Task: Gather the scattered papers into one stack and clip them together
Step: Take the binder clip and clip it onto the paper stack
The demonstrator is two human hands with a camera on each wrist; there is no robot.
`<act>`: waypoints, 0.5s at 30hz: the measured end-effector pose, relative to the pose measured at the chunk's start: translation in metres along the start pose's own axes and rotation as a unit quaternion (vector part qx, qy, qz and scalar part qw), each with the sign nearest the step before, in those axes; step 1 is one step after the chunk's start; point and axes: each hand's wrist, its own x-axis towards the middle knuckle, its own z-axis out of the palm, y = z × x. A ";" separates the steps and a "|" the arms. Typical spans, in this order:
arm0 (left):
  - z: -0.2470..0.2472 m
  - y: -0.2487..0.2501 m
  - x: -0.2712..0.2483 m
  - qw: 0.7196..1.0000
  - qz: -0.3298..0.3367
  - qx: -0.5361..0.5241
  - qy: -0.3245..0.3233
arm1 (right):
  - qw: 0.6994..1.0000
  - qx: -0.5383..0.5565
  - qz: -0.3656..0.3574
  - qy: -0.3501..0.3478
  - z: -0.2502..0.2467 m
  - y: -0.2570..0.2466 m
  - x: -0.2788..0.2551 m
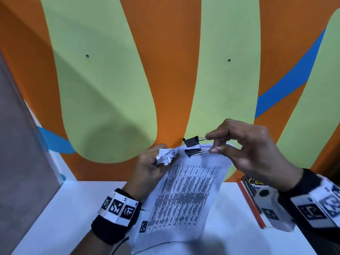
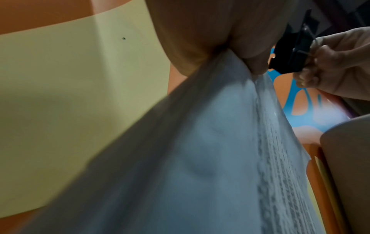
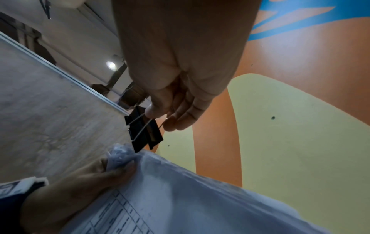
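We see bare desk (image 1: 55,214) at lower left, free for hands. A book (image 1: 252,197) blocks the right side, and the painted wall (image 1: 165,70) closes off the back.

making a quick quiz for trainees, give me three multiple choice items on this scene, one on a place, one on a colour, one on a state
1. Where is the orange-edged book?
A. on the white table by the right wrist
B. under the left hand
C. against the grey panel

2. What colour is the metal binder clip's body?
A. black
B. red
C. silver

3. How is the binder clip?
A. clamped on the papers
B. squeezed open above the printed white paper stack's top edge
C. lying on the table

A: it lies on the white table at the right.
A: its body is black with wire handles.
B: the right hand pinches the handles; the left hand holds the stack's crumpled corner.
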 end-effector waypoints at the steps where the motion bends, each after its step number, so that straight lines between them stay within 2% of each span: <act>1: -0.001 0.000 0.001 1.000 0.007 -0.004 0.001 | 1.000 -0.009 -0.006 -0.008 0.000 -0.001 0.003; 8: -0.002 -0.006 -0.002 0.999 0.046 0.011 -0.021 | 0.991 -0.089 -0.050 -0.087 -0.004 -0.009 0.012; 15: -0.002 -0.003 -0.003 0.998 0.055 0.007 -0.038 | 0.970 -0.159 -0.027 -0.182 -0.011 -0.016 0.016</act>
